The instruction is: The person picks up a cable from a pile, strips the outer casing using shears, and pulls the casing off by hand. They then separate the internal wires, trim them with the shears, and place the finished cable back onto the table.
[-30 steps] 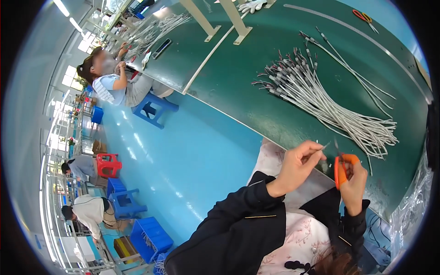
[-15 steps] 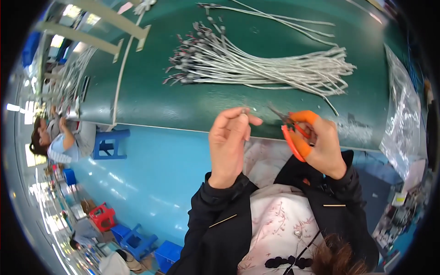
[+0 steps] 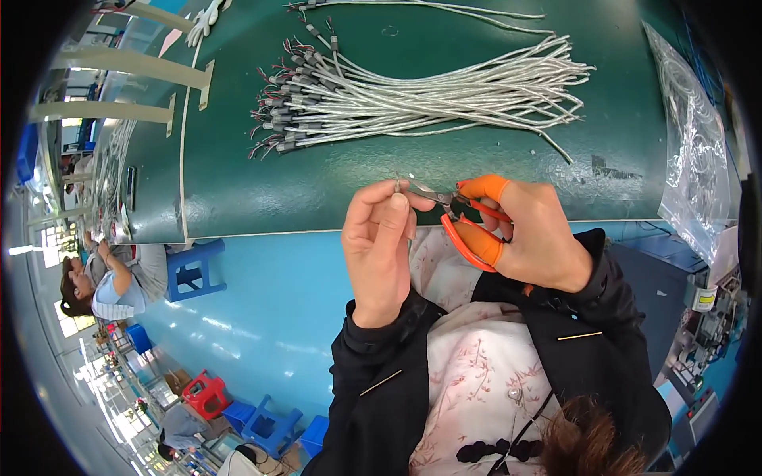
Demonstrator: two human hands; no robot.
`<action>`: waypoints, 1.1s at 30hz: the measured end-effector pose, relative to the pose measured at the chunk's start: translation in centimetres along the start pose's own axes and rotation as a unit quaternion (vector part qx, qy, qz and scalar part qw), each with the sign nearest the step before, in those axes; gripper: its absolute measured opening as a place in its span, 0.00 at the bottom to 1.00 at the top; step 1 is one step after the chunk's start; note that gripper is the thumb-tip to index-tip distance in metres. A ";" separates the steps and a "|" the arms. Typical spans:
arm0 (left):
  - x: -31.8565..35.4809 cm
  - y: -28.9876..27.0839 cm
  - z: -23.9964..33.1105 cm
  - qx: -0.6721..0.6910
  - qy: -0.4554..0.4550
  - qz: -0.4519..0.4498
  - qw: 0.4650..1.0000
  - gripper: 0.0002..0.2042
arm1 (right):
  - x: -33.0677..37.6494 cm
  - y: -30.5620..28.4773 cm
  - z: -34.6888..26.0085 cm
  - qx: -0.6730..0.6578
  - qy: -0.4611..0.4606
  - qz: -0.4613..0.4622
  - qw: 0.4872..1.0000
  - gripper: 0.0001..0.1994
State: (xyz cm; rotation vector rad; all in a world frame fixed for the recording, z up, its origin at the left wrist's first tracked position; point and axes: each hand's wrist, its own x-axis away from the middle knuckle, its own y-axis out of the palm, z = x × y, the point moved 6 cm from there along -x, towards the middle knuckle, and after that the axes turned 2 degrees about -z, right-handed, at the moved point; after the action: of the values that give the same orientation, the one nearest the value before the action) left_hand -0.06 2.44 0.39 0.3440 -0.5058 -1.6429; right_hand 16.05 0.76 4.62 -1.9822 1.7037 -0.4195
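Observation:
My left hand (image 3: 376,242) is closed in a pinch above the near edge of the green table (image 3: 262,198). Fine strands show at its fingertips, but what they belong to is too small to make out. In my right hand (image 3: 533,230) is a pair of pliers (image 3: 475,252) with red handles and dark pointed jaws. The jaws reach left, right up to the left fingertips. Orange covers sit on the right thumb and index finger. Beyond both hands lies a bundle of silvery cables (image 3: 429,99), their grey-sleeved ends with thin dark red wires toward the left.
A few separate cables (image 3: 468,9) lie farther back. On the right is a clear plastic bag (image 3: 690,143). Beige frame bars (image 3: 127,65) and a white glove (image 3: 205,24) are at the far left. Past a blue stool (image 3: 195,270), a person (image 3: 119,278) sits at the table.
The pliers have moved left, from a gap away to the left fingertips. My view has shifted a little, so the table and cables sit differently in it.

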 end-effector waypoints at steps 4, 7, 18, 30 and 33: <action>0.1 0.0 0.1 -0.001 0.002 -0.014 1.000 0.07 | -0.1 -0.3 -0.2 0.008 0.019 0.004 1.000 0.15; 0.0 0.2 0.2 -0.014 0.006 -0.010 1.000 0.07 | -0.2 -0.3 -0.2 0.025 0.014 -0.002 1.000 0.15; 0.1 0.1 -0.2 -0.075 0.023 0.008 0.997 0.07 | 0.3 0.0 -0.4 0.092 -0.112 0.119 0.982 0.16; 0.2 0.1 0.4 -0.181 0.035 0.015 0.983 0.07 | -0.4 2.2 4.1 -0.354 0.218 -0.136 0.899 0.13; 0.3 0.3 0.6 -0.261 0.060 0.036 0.963 0.07 | -0.7 1.9 3.9 -0.268 0.135 -0.045 0.953 0.12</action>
State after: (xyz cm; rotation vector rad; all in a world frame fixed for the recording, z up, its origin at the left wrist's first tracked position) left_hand -0.18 2.24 1.10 0.0294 0.0165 -1.6056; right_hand 16.39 1.84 0.42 -2.4868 2.0668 -0.2879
